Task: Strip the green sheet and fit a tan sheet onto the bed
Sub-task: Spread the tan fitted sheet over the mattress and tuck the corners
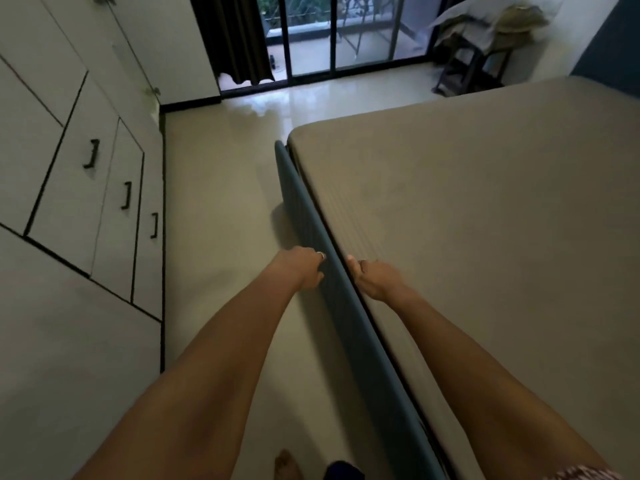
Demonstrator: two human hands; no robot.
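At bed edge (341, 282), both hands (372, 277)

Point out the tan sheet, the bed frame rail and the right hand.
tan sheet (467, 220): head view, flat top surface on the mattress.
bed frame rail (341, 306): head view, blue side rail's top edge.
right hand (375, 278): head view, back of the hand.
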